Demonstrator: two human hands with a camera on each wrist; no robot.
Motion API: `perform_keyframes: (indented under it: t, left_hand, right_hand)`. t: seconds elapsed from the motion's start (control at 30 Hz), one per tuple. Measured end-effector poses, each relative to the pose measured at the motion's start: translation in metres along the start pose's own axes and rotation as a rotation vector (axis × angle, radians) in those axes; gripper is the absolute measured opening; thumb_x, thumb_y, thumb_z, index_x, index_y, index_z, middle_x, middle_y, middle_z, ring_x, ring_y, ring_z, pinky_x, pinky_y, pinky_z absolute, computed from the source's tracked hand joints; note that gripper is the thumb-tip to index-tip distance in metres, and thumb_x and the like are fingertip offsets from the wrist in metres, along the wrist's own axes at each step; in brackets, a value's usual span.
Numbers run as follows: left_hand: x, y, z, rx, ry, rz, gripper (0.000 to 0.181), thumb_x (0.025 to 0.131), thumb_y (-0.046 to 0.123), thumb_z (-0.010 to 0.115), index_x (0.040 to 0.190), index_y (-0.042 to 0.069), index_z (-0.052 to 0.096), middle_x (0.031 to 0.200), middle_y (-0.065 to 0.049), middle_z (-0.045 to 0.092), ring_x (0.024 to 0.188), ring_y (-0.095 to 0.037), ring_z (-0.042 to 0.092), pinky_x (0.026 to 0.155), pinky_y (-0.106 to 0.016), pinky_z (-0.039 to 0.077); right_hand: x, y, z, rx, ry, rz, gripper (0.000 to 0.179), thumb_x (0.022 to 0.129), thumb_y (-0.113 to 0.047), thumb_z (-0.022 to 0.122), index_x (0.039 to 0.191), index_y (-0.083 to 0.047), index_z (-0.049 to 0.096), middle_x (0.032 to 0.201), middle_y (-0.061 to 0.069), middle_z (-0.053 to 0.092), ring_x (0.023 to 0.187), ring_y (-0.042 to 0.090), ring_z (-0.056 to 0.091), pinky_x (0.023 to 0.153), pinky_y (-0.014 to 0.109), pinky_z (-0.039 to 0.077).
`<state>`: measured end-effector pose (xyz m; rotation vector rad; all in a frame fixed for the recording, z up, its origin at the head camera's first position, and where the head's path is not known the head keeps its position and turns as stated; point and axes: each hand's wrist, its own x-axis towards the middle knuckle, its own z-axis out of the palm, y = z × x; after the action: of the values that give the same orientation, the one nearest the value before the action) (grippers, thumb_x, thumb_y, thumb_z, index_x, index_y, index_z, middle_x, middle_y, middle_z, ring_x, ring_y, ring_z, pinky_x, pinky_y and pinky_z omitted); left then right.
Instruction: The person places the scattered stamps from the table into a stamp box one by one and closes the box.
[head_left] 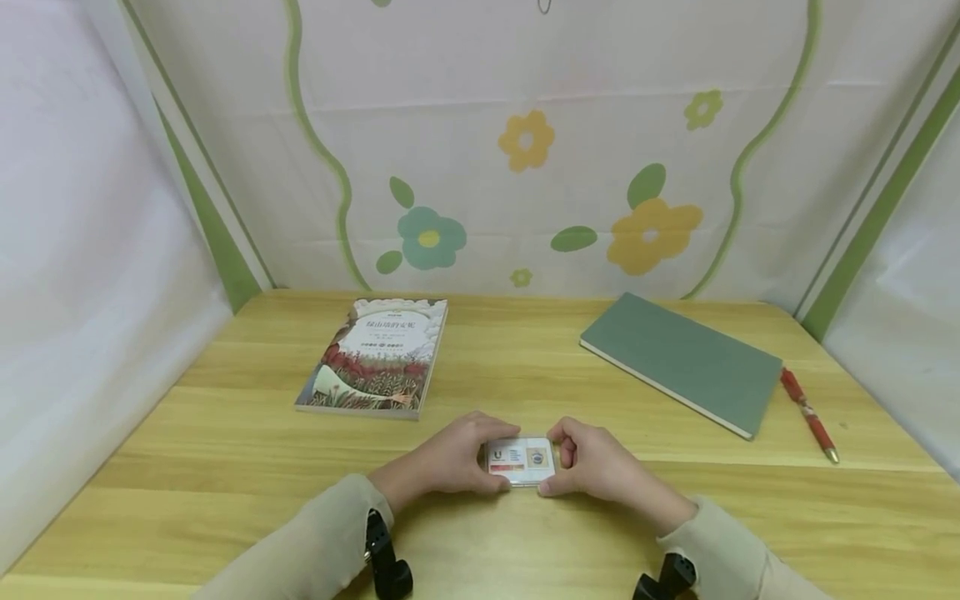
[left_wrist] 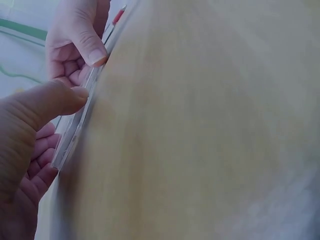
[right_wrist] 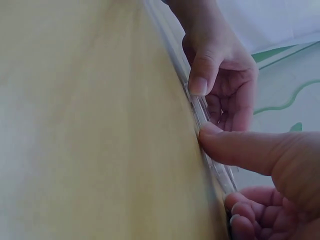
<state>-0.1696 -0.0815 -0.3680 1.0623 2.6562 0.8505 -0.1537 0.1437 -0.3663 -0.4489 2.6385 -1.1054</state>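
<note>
A small flat clear case (head_left: pixel 520 454) with a printed white label lies near the table's front, between the two hands. My left hand (head_left: pixel 456 457) grips its left end, thumb at the near edge and fingers toward the far edge. At the right end, my right hand (head_left: pixel 598 463) pinches it between thumb and curled index finger. In the left wrist view the clear case (left_wrist: pixel 75 127) appears edge-on, close to the wooden surface. Both thumbs press along the near edge of the case (right_wrist: pixel 218 167) in the right wrist view.
A paperback book (head_left: pixel 378 358) with an illustrated cover lies at the back left of the wooden table (head_left: pixel 247 467). To the back right is a green hardcover notebook (head_left: pixel 682 362), with a red pen (head_left: pixel 810 417) beside it. A flower-patterned curtain (head_left: pixel 517 200) hangs behind.
</note>
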Motion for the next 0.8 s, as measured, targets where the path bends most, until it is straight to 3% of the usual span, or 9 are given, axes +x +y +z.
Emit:
perform_keyframes:
  t: [0.23, 0.53, 0.8]
  left_hand:
    - [-0.002, 0.005, -0.004, -0.010, -0.035, -0.028, 0.065, 0.071, 0.028, 0.079, 0.129, 0.010, 0.055, 0.126, -0.002, 0.058, 0.111, -0.014, 0.051, 0.097, -0.028, 0.041]
    - [-0.004, 0.006, -0.002, -0.002, -0.030, 0.005, 0.063, 0.074, 0.027, 0.076, 0.130, 0.007, 0.053, 0.128, -0.005, 0.057, 0.112, -0.017, 0.051, 0.099, -0.030, 0.041]
    - [-0.010, -0.001, 0.010, -0.150, 0.022, -0.038, 0.068, 0.074, 0.032, 0.075, 0.134, 0.013, 0.049, 0.141, -0.006, 0.043, 0.128, -0.026, 0.040, 0.106, -0.046, 0.032]
  right_hand:
    - [-0.006, -0.013, 0.000, -0.100, 0.022, 0.027, 0.053, 0.060, -0.026, 0.086, 0.101, -0.006, 0.058, 0.069, 0.000, 0.049, 0.061, 0.014, 0.044, 0.051, 0.024, 0.034]
    - [-0.010, -0.022, 0.000, -0.129, 0.019, 0.075, 0.055, 0.061, -0.025, 0.084, 0.105, -0.006, 0.056, 0.067, 0.001, 0.049, 0.056, 0.014, 0.043, 0.047, 0.025, 0.034]
    - [-0.021, -0.020, -0.009, -0.124, -0.083, 0.026, 0.071, 0.066, -0.028, 0.081, 0.123, 0.002, 0.049, 0.064, 0.001, 0.052, 0.053, 0.013, 0.045, 0.044, 0.024, 0.035]
